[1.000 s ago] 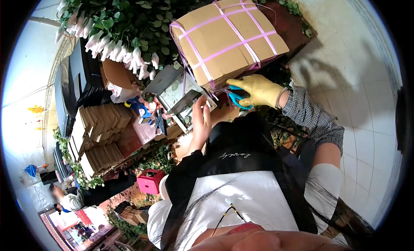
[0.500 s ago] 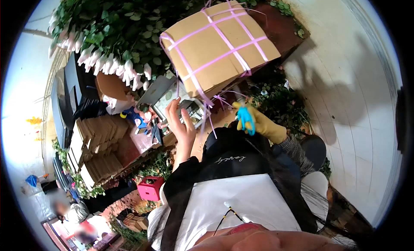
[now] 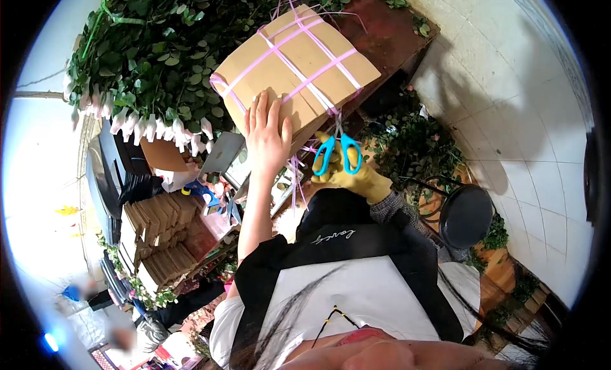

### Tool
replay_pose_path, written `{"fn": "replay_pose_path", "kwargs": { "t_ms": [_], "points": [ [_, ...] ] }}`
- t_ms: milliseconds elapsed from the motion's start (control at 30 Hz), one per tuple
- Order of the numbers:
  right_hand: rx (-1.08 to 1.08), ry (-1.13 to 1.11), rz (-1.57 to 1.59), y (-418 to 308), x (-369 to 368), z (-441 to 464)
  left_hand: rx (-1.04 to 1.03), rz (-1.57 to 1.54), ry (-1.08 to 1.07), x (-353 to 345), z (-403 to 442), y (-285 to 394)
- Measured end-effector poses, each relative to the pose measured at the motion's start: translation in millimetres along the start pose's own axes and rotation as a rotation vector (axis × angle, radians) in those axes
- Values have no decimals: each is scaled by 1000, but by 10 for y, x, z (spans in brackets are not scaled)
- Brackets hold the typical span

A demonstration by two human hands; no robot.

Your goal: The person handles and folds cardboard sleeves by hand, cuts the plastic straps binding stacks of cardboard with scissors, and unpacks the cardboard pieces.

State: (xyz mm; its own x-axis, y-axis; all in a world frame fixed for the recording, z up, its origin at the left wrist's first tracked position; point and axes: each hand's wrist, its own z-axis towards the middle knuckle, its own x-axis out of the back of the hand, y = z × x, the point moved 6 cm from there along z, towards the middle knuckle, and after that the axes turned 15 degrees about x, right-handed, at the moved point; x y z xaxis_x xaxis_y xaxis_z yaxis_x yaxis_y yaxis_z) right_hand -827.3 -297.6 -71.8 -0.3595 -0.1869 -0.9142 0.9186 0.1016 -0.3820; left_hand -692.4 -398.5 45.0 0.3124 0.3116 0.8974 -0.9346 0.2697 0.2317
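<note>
A stack of flat brown cardboard [image 3: 305, 64], tied with crossing pink straps [image 3: 323, 69], lies tilted on the table. My bare left hand [image 3: 267, 138] rests on its near left part, fingers stretched out and flat. On my right hand [image 3: 353, 176] is a yellow glove, and its fingers hold scissors [image 3: 347, 152] with blue handles. The blades point up at the strap on the stack's near edge; I cannot tell whether they touch it. Loose pink strap ends hang below the stack, between my hands.
Leafy stems with wrapped pale rose heads [image 3: 159, 128] are heaped at the upper left. Folded cardboard pieces [image 3: 159, 220] are piled at left. A round black stool [image 3: 466, 215] stands at right, near leaves on the floor. Another person [image 3: 151, 332] is at lower left.
My left hand has come down flat onto the cardboard stack. My right hand has brought the scissors up to the stack's near edge. The stack appears farther left in view.
</note>
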Motion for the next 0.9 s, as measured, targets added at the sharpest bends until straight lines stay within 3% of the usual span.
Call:
{"fn": "replay_pose_path", "kwargs": {
  "t_ms": [33,67,167,200,233,300,400,467,500,633,667,733,833,900],
  "points": [
    [80,-35,44,-40,24,66,0,-13,-3,7,-1,1],
    [150,122,88,-121,124,70,4,-13,-4,5,-5,7],
    [143,237,97,-349,330,-58,2,-22,8,16,32,2],
    [95,243,-72,-379,360,-116,1,-34,22,8,26,-7],
    [154,113,-516,-439,331,-148,1,-48,32,8,11,-7],
    [208,-20,-962,-492,282,-180,6,-45,12,15,-3,-8],
    [25,191,-474,-460,242,-158,17,-62,-2,25,-8,-7],
    [-6,160,145,-464,150,13,-2,-79,68,66,-2,13],
    [-1,124,215,-485,98,75,-2,-79,69,57,-21,16],
    [74,70,65,-462,301,182,38,-209,128,126,-77,-13],
    [104,200,-72,-497,280,96,22,-252,150,167,-97,-22],
    [128,228,-74,-486,572,-23,212,-437,90,183,-185,-298],
    [94,257,-169,-601,481,-110,392,-527,326,252,-470,-781],
    [38,179,-132,-620,573,-118,614,-610,207,-22,-734,-1179]
  ]
}}
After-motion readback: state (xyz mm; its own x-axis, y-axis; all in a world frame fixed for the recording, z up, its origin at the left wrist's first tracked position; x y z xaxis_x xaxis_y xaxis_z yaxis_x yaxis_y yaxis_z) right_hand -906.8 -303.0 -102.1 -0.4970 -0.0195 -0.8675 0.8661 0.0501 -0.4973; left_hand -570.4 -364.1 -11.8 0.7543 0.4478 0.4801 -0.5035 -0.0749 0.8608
